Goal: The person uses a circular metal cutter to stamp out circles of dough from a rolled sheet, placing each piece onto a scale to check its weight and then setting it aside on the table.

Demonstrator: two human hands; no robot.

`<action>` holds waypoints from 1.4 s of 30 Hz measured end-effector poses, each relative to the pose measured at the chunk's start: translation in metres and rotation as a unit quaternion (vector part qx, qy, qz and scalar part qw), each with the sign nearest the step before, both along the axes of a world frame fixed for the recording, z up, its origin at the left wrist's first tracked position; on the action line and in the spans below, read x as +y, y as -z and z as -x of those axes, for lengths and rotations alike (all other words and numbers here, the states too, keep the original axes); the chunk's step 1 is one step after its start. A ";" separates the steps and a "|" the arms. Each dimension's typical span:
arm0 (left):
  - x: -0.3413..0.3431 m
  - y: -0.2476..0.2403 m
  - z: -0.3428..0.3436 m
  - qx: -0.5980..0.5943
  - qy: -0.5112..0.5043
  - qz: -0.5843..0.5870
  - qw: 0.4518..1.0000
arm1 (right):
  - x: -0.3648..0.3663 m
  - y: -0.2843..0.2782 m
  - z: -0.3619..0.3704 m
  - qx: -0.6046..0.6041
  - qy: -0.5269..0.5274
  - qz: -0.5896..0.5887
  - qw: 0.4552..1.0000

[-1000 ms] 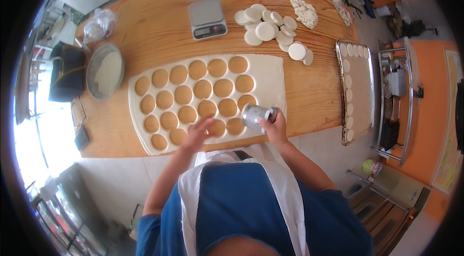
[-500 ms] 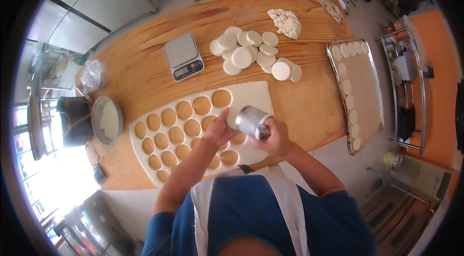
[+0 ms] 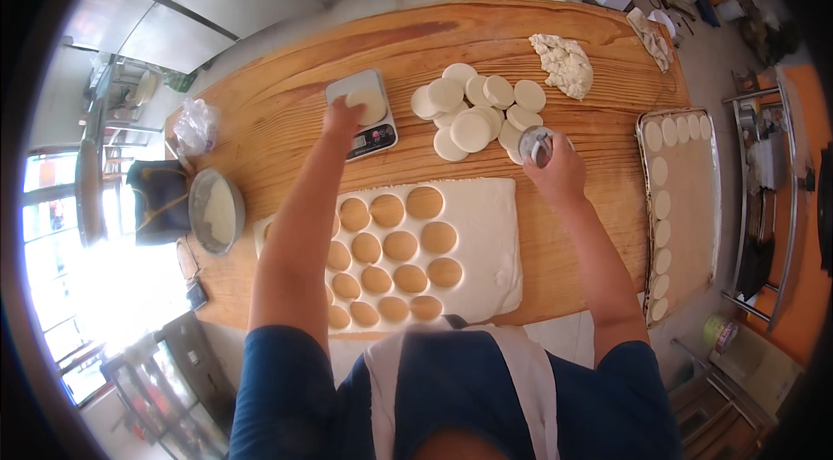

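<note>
A rolled dough sheet point(image 3: 477, 234) with several round holes cut in it lies on the wooden table point(image 3: 286, 113). My left hand point(image 3: 343, 119) reaches to the small kitchen scale point(image 3: 364, 117) and sets a dough disc point(image 3: 366, 101) on its platform. My right hand point(image 3: 555, 169) holds a round metal cutter point(image 3: 536, 143) by its handle, just beside a pile of cut dough discs point(image 3: 477, 108).
A lump of scrap dough point(image 3: 564, 63) lies at the far right of the table. A baking tray point(image 3: 690, 226) with dough discs along its rim stands on the right. A metal bowl of flour point(image 3: 215, 210) and a plastic bag point(image 3: 196, 126) sit on the left.
Both hands have left the dough sheet. My left hand moved up to the scale with a disc, and my right hand carried the cutter over to the pile of discs.
</note>
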State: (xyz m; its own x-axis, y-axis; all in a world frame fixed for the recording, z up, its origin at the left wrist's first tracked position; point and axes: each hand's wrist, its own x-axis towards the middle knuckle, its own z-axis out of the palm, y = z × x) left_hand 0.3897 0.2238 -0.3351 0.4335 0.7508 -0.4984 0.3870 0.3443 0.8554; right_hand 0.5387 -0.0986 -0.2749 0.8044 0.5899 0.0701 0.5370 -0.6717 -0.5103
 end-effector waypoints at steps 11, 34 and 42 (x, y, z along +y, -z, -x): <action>0.033 0.013 0.059 0.326 -0.028 -0.249 0.912 | 0.016 -0.005 -0.001 0.022 0.002 -0.117 0.993; 0.037 0.007 0.021 0.302 0.115 -0.361 0.875 | -0.038 -0.020 0.004 -0.007 0.045 -0.091 0.995; -0.009 -0.021 -0.023 0.368 0.117 -0.254 0.887 | -0.089 -0.003 0.026 0.037 0.123 -0.070 0.989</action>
State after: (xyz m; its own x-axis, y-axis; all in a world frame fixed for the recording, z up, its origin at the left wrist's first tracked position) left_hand 0.4131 0.2151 -0.3137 0.3050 0.8914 -0.3352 0.9148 -0.1763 0.3635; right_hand 0.5131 -0.1874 -0.2724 0.9285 0.3643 0.0725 0.3237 -0.6977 -0.6391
